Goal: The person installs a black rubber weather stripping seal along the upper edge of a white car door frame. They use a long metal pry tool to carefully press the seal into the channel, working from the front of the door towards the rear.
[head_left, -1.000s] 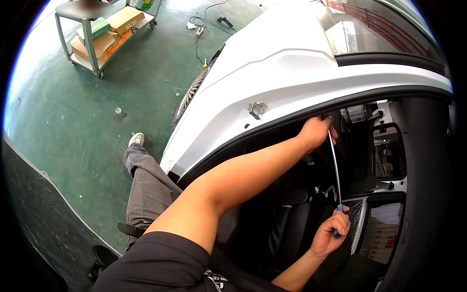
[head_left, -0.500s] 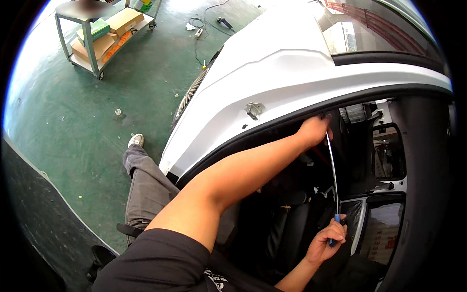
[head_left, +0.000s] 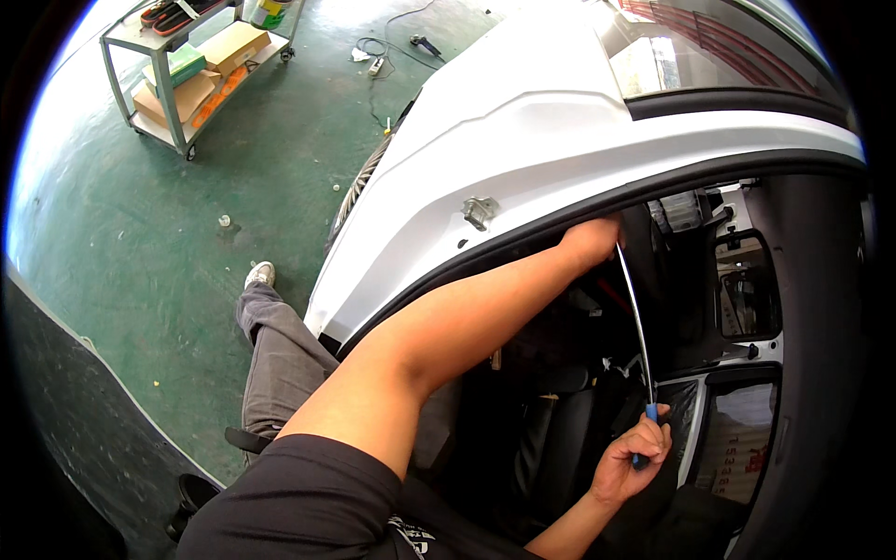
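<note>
Car (head_left: 523, 121): white body, door opening edged with a black seal; the person leans in from outside, both arms inside the opening.
Floor (head_left: 187, 243): green, with a cart (head_left: 201, 70) of boxes well apart at upper left; nothing there bears on the work.
Seat (head_left: 560, 448): dark, below the hands; a dropped tool would likely land here or slide out of sight beside it.
Latch (head_left: 478, 211): small metal piece on the white panel just outside the seal, near the left hand but apart from it.
Left hand (head_left: 590, 241): up at the top edge of the opening, pressed against the seal where the rod's upper end meets it; the fingers are tucked behind the edge, so I cannot tell whether they pinch the tip or only guide it.
Right hand (head_left: 635, 453): low inside the cabin, fingers closed round the blue handle.
Screwdriver (head_left: 637, 336): long thin shaft, running steeply from the right hand up to the left hand, blue handle at the bottom.
Doing it well: it seems best to keep the shaft in line with whatever the tip sits in, let the upper hand steady the tip so it does not skid onto the seal or paint, and turn or push from the lower hand only, in small moves.
Risk: a long shaft probably flexes, so side force at the handle could throw the tip off.
</note>
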A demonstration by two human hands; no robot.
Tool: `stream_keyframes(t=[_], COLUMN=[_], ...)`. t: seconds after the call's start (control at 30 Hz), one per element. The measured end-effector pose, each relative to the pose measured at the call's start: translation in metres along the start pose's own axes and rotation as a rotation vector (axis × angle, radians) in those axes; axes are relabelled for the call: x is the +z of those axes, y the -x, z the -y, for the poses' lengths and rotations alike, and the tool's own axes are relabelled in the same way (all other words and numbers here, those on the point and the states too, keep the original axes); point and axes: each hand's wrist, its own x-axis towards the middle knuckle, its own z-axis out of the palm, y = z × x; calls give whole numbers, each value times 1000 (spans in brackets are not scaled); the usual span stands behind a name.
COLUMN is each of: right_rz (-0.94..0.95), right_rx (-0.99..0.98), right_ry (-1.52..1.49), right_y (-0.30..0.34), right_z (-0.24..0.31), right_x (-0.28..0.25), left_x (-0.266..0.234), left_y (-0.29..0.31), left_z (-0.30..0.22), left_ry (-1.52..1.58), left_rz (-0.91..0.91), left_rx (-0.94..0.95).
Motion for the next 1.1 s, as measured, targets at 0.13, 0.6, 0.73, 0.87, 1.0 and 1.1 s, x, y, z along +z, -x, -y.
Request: stream_keyframes(t=[0.13,0.6,0.73,0.87,1.0,1.1], right_rz=[57,8,-12,82,72,42], right_rx=[-11,-33,-54,-38,-57,-67], right_ry=[60,6,9,103,64,20], right_y=[-6,3,4,0,1,2], right_z=[2,-4,-1,-1,-4,-6], right_x=[-6,-17,-21,-28,-29,-26], left_x=[2,-13,-18,-17,-21,-21], left_y=[-1,21,22,23,25,27], left_z=[5,-16,-20,-20,-20,-23], left_ry=[-13,173,143,186,150,175], left_rz=[-78,-47,-38,-74,-60,-74], left_rx=[95,-100,-142,-135,-97,-129])
